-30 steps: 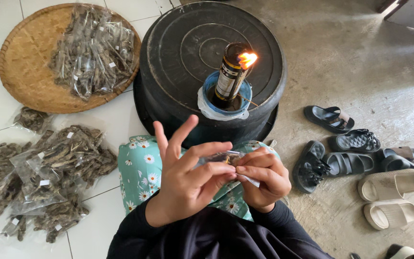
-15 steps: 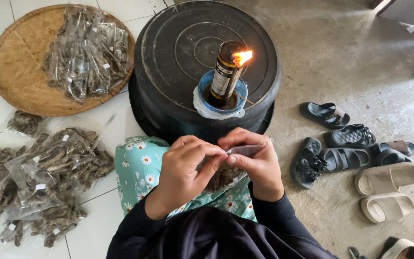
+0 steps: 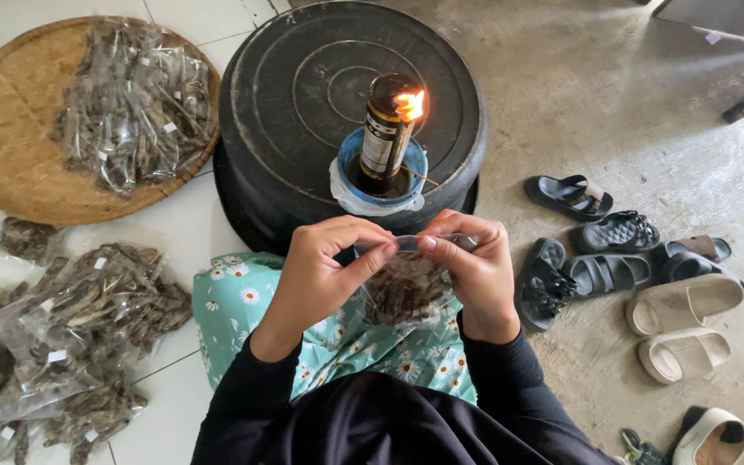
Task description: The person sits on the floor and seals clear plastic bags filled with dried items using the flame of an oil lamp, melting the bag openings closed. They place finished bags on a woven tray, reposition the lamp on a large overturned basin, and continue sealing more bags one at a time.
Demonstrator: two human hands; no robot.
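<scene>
Between both hands' fingers, clear bag of dried bits.

Over the interval the left hand went from fingers splayed and raised, overlapping the right hand, to fingers curled with thumb and forefinger pinching the top edge of the small clear plastic bag. The hands, bunched together a second ago, have drawn apart, so the bag's mouth now runs stretched flat between the two pinches and its dark dried contents hang in view below. Both hands have also come up nearer the burning bottle lamp on the overturned black tub.
</scene>
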